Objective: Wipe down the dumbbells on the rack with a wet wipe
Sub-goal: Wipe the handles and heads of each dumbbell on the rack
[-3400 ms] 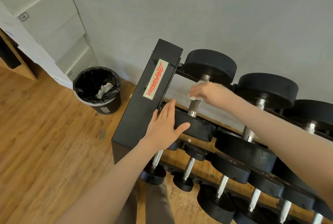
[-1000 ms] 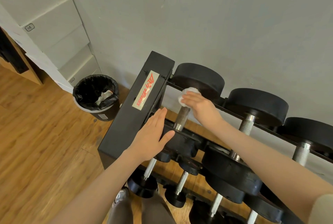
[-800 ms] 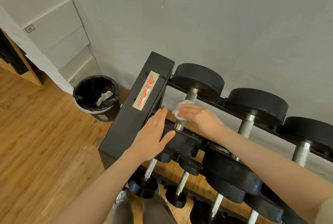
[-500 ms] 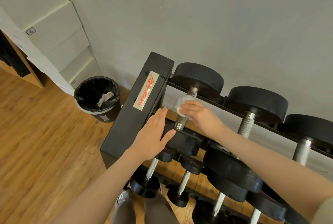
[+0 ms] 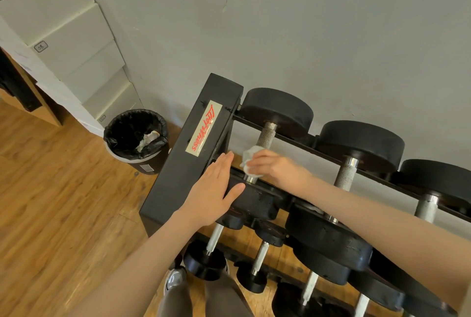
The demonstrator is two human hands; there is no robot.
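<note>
Wiping the knurled handle [image 5: 265, 135] of the first dumbbell on the rack [image 5: 193, 153], the right hand [image 5: 275, 167] closes its fingers on the wet wipe [image 5: 251, 156] at the lower end. The left hand [image 5: 214, 189] lies flat and open on the near weight. Better to turn the wipe around the handle, so every side gets clean.

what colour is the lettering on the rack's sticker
Red lettering on a pale sticker, seen from the head view.

Dumbbells [image 5: 270, 135] in rows on the rack [image 5: 193, 163] against the wall [image 5: 305, 36] — bin [image 5: 137, 138] left, on the floor [image 5: 51, 214].
</note>
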